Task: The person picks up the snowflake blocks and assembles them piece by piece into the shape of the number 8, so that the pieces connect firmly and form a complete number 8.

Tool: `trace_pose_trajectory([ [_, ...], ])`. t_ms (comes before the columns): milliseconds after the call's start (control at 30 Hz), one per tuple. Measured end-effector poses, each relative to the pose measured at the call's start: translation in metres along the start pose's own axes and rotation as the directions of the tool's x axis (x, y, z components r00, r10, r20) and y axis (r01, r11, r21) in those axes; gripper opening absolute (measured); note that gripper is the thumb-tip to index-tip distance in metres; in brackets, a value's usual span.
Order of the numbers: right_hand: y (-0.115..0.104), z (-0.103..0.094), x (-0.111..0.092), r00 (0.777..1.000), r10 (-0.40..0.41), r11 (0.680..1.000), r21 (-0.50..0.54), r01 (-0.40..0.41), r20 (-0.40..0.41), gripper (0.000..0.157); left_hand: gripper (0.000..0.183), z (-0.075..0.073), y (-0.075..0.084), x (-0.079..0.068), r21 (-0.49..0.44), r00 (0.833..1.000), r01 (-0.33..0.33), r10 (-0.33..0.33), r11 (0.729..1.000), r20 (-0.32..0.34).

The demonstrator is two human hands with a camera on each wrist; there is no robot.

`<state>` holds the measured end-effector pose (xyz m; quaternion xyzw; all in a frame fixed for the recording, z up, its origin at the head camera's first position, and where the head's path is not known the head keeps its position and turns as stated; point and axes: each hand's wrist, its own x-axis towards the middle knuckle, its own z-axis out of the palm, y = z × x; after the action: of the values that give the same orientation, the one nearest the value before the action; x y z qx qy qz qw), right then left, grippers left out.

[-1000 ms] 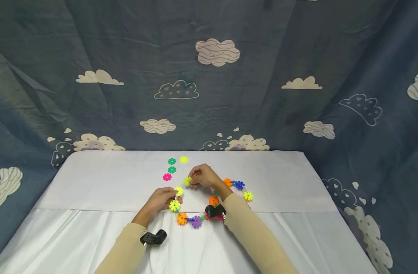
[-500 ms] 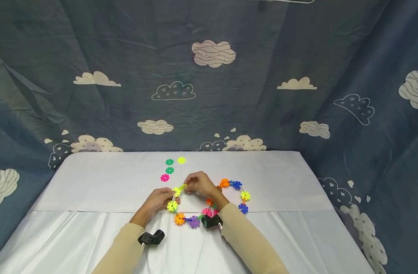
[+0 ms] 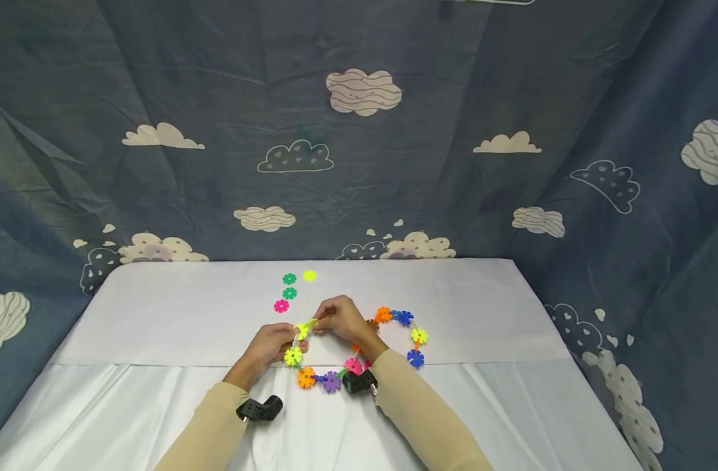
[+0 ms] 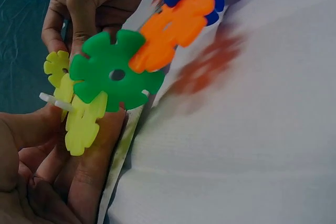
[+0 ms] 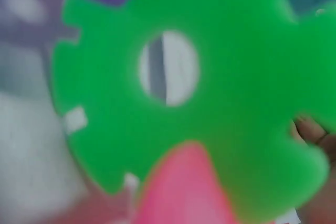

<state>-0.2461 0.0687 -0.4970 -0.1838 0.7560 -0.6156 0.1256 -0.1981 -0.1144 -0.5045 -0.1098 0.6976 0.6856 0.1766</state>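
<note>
A chain of slotted plastic flower discs curves across the white cloth, with an orange disc point(image 3: 306, 377) and a purple disc point(image 3: 331, 382) near its front. My left hand point(image 3: 269, 345) pinches the chain at its left end, by a yellow disc point(image 4: 83, 132) and a white disc point(image 4: 55, 101). Above it, my right hand point(image 3: 340, 316) pinches another yellow disc point(image 4: 54, 68), which meets the chain's end; how deep the slots engage cannot be told. A green disc point(image 5: 105, 82) and a pink disc point(image 5: 184, 192) of the chain nearly fill the right wrist view.
Behind the hands lie several loose discs: two green discs point(image 3: 290, 294), a yellow disc point(image 3: 309, 276) and a pink disc point(image 3: 281, 306). The chain loops on to the right, past a blue disc point(image 3: 415, 358). A dark cloud-print curtain point(image 3: 394, 176) hangs behind the table.
My right hand has brought its yellow disc down and left until it meets the chain's end. My left hand keeps its grip on the chain, nearly still.
</note>
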Motion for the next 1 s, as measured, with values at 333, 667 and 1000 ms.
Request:
trace_pose_trajectory([
  [333,-0.004,-0.003,-0.001,1.000,-0.011,0.996,-0.090,0.013,0.026,0.005,0.015,0.002,0.002,0.001,0.103,1.000,-0.010,0.009,0.995,0.009],
  [667,-0.013,-0.004,0.002,0.988,-0.017,0.964,-0.260,0.056,0.151,0.006,0.050,-0.011,0.007,0.000,0.181,0.952,-0.057,-0.001,0.982,0.307],
  [1000,-0.026,-0.037,0.015,0.988,0.107,0.942,-0.329,-0.064,0.112,0.020,0.039,-0.009,-0.002,-0.004,0.039,0.952,-0.028,0.015,0.999,0.305],
])
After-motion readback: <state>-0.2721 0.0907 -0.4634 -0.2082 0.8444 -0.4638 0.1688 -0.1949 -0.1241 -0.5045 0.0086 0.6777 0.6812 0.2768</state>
